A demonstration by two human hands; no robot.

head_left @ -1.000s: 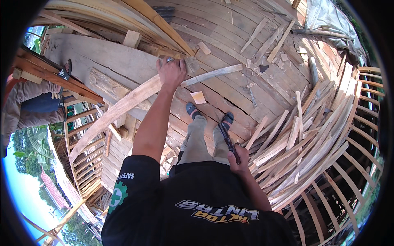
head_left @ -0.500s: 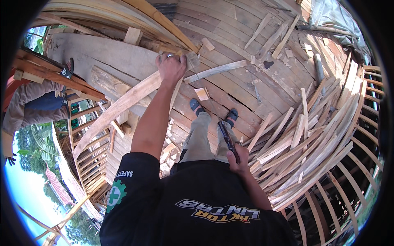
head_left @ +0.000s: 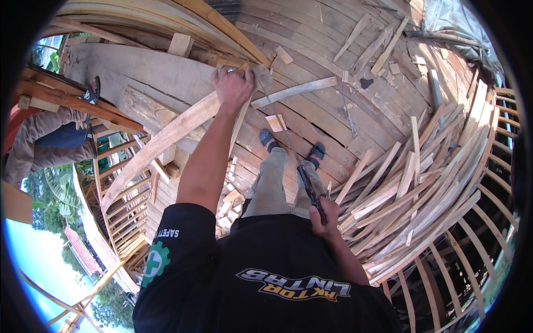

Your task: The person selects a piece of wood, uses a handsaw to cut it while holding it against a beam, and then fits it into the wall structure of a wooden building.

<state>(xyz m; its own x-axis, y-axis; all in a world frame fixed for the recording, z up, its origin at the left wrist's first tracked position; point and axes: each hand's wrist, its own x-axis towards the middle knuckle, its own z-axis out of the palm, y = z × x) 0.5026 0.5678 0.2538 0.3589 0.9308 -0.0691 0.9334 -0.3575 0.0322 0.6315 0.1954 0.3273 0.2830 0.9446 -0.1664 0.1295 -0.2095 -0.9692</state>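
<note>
My left hand [head_left: 232,89], with a ring on one finger, is closed over the upper end of a long curved plank [head_left: 166,132]. This end lies on a wide grey board [head_left: 133,66], and the plank slants down to the left. In my right hand [head_left: 324,216], low and in front of my body, is the dark handle of a hand saw [head_left: 308,187]. Its long thin blade shows almost edge-on and runs up toward the plank's end beside my left hand. Where the blade meets the wood is too fine to make out.
A large heap of wooden strips [head_left: 411,183] lies to the right. A narrow wood piece [head_left: 294,93] and small offcuts [head_left: 283,54] lie on the plank floor [head_left: 311,39]. At the left edge, another person's legs [head_left: 50,144] show beside a beam. Slatted ribs [head_left: 449,266] curve along the right.
The view has shifted slightly. My left hand keeps its hold on the plank, and my right hand with the saw has hardly moved.
</note>
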